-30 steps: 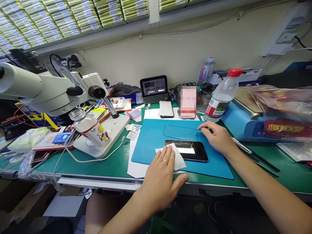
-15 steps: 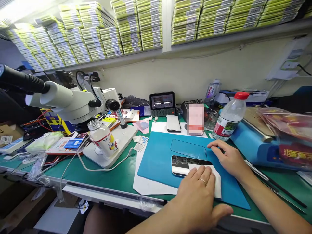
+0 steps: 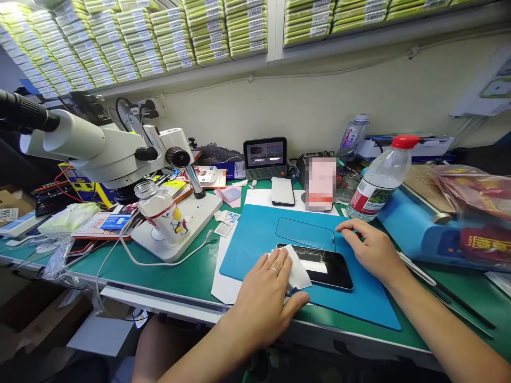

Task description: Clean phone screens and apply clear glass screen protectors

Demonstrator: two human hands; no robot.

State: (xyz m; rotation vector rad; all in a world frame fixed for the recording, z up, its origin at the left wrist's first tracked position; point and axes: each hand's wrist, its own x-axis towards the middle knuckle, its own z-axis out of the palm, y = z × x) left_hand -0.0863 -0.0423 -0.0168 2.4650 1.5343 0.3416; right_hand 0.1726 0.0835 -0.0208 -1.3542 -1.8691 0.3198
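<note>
On the blue mat (image 3: 255,229) lies a phone (image 3: 335,268) with its glossy black face up. My left hand (image 3: 265,287), a ring on one finger, presses a white wipe (image 3: 298,270) onto the phone's left end with its fingers held together over it. Behind the phone rests a clear glass screen protector (image 3: 305,230) with a thin black border. My right hand (image 3: 371,247) is at that protector's right corner, its fingers loosely bent and apart; whether a fingertip touches the edge cannot be made out.
A microscope (image 3: 99,146) and an open jar (image 3: 162,213) stand at left, a white cable (image 3: 159,263) beside them. A red-capped bottle (image 3: 381,178), a blue machine (image 3: 403,229) and tweezers (image 3: 423,274) are at right. Behind the mat are another phone (image 3: 282,191) and a smart display (image 3: 265,158).
My left hand has slid the wipe leftward along the phone, uncovering its right end. The right hand stays near the protector's corner. The view has shifted slightly.
</note>
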